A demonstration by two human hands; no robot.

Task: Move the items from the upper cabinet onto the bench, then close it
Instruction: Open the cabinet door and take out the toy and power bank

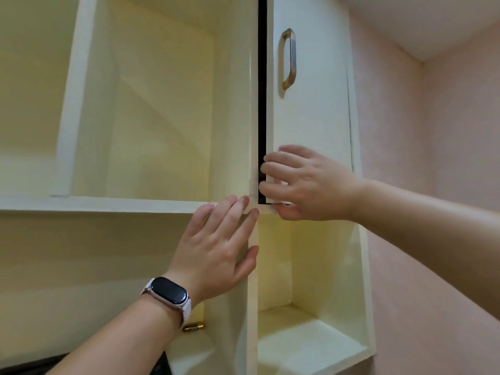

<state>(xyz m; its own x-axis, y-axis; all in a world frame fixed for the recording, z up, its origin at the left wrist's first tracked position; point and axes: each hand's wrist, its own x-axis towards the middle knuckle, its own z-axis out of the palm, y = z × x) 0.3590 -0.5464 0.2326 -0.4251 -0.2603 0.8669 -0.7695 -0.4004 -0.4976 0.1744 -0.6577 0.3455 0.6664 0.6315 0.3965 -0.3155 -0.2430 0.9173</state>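
Pink walls (433, 158) frame a cream cabinet (162, 204) seen from below. Nearest, the left forearm reaches up with a dark-faced watch (169, 293) on a pale strap at the wrist. Just behind that wrist a small gold battery (193, 326) lies on its side on the lower open shelf. Beyond it the left hand (216, 244) is flat, its fingers straight and spread, with the fingertips on the shelf edge and the thumb against the upright divider (253, 307). Just above and to the right, the right hand (305, 182) grips the bottom corner of the door (311, 109), with fingers laid across its front to the edge and the thumb tucked under. That door stands slightly ajar, a dark gap showing along its left edge. Higher up it carries a metal handle (289, 59). Left of the divider, the upper compartment stands open.
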